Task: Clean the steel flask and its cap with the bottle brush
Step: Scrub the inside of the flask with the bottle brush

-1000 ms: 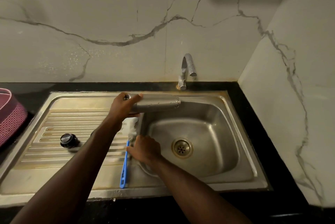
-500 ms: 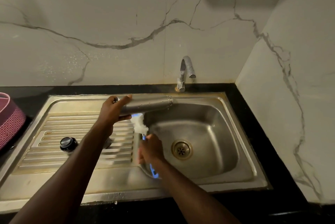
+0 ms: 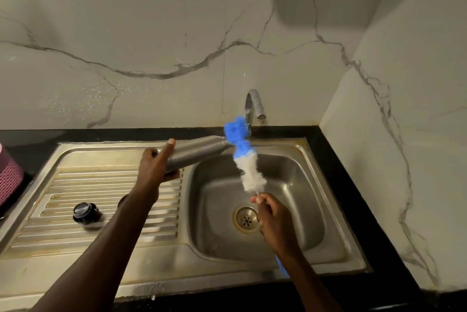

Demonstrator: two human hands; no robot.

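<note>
My left hand [image 3: 155,166] grips the steel flask [image 3: 195,152] near its base and holds it almost level above the sink's back left edge, mouth pointing right. My right hand [image 3: 271,215] is closed on the handle of the bottle brush [image 3: 246,160], over the basin near the drain. The brush points up and left, white bristles below, blue bristles at the tip. The blue tip sits right at the flask's mouth, under the tap. The black cap [image 3: 84,212] lies on the ribbed drainboard, left of my left forearm.
The steel sink [image 3: 336,213] has a basin with a drain [image 3: 245,218] on the right and a drainboard [image 3: 75,185] on the left. A curved tap [image 3: 255,104] rises behind the basin. A pink basket [image 3: 8,180] sits at the far left. Marble walls close in behind and right.
My right hand picked the brush up off the drainboard edge, swung it over the basin and raised its tip to the flask's mouth. The flask has tilted slightly, mouth end higher.
</note>
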